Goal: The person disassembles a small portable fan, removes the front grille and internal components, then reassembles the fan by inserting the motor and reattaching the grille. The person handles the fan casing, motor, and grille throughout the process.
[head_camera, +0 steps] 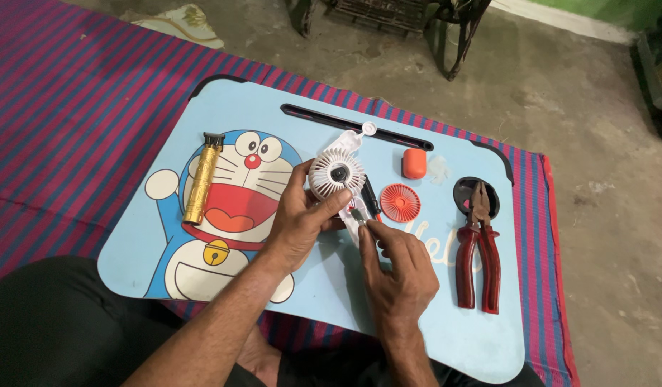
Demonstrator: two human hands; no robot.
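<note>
While the left hand (300, 218) is gripping the small white fan (336, 174) at the middle of the blue lap table (331, 287), the right hand (399, 272) is pinching a screwdriver (372, 203) against it, with red pliers (478, 247) lying to the right.

Head camera looking steeply down from above the seated person's lap.

The single view is facing forward and downward, sitting close over the light-blue cartoon-printed tabletop (481, 337), which is filling the middle of the frame; the striped purple-and-red mat (73, 122) is spreading out to the left, and the bare grey concrete floor (596, 143) is running along the top and right edges.
</note>
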